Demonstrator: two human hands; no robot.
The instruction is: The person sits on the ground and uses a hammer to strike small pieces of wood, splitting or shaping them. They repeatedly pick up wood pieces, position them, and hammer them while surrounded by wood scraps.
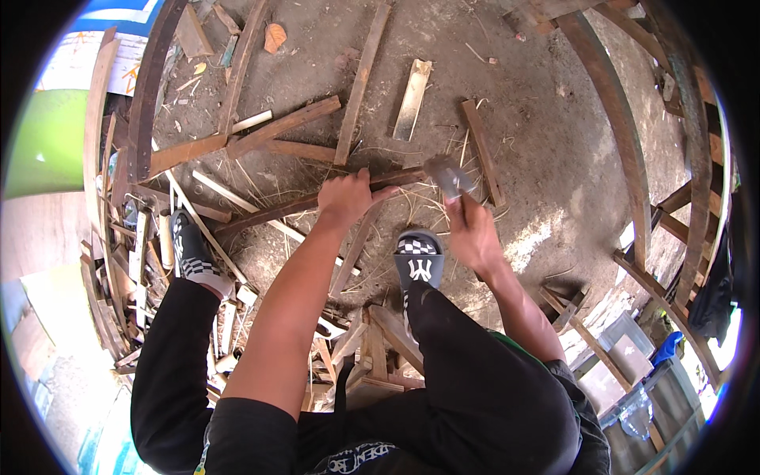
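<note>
Here, left hand (pixel 343 199) outstretched, fingers (pixel 362 177) gripping wood strip (pixel 281 210), right hand (pixel 473 236) clenching blurred tool (pixel 449 174)

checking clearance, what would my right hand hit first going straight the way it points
Led by the tool it holds, whose metal head is blurred, the right hand would probably first meet the right end of the dark wooden strip under the left hand; depth is unclear.
</note>
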